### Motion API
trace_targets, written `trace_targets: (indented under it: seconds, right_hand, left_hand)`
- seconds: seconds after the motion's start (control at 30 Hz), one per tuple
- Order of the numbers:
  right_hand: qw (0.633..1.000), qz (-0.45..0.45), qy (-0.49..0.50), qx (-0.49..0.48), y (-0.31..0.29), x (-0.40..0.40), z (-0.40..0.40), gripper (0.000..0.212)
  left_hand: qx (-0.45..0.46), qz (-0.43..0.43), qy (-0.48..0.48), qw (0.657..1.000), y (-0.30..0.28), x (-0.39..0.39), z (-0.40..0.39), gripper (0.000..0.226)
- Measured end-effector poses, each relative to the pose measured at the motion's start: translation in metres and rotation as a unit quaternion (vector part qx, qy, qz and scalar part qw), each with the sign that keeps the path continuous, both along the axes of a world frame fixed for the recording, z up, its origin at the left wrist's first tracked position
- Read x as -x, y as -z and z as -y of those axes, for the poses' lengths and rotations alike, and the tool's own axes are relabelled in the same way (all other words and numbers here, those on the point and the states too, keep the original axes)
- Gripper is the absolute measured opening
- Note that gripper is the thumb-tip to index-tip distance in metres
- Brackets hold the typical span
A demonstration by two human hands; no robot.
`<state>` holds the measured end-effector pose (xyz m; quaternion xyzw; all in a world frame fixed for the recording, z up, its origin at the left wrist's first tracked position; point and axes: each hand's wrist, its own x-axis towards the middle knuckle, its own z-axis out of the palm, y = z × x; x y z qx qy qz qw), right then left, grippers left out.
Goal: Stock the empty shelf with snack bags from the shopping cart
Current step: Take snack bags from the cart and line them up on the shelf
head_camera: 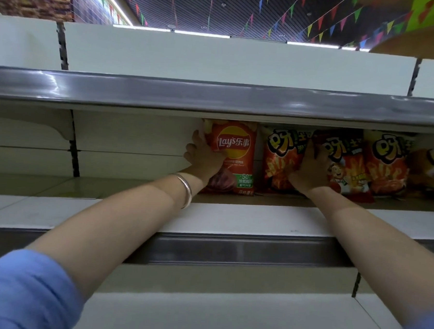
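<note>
Both my arms reach deep into the middle shelf [233, 220]. My left hand [203, 158] grips the left edge of an upright red Lay's chip bag [234, 155] standing at the back. My right hand [311, 169] holds a red fries snack bag [346, 163], tilted slightly, between an orange fries bag [279, 157] on its left and another orange fries bag [387, 165] on its right. A further orange bag [432, 170] stands at the far right. The shopping cart is out of sight.
The upper shelf's grey front rail [214, 96] hangs just above the bags. The left part of the middle shelf [46, 185] holds no bags. A lower white shelf [228, 316] lies beneath my arms. A silver bangle [185, 190] circles my left wrist.
</note>
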<state>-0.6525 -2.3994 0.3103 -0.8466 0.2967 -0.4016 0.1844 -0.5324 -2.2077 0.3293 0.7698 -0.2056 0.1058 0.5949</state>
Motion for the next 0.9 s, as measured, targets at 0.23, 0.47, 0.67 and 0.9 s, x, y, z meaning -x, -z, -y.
trace_targets:
  seconds: [0.23,0.47,0.67,0.9]
  right_hand:
    - [0.999,-0.007,0.016,0.039,-0.007,0.007,-0.016,0.086]
    - [0.998,-0.055,-0.015,0.016,-0.008,0.01,-0.043,0.088]
    - [0.995,-0.085,-0.035,0.029,-0.006,0.028,-0.062,0.069]
    - [0.991,-0.117,-0.043,-0.055,-0.006,0.038,-0.077,0.044]
  left_hand:
    - [-0.197,0.184,-0.035,0.962,0.001,0.029,-0.005,0.08]
    - [-0.493,0.416,-0.014,0.764,0.001,0.012,-0.015,0.091]
    - [-0.53,0.32,0.002,0.785,-0.009,0.019,-0.014,0.091]
    - [-0.505,0.257,0.033,0.823,-0.029,0.068,-0.029,0.069]
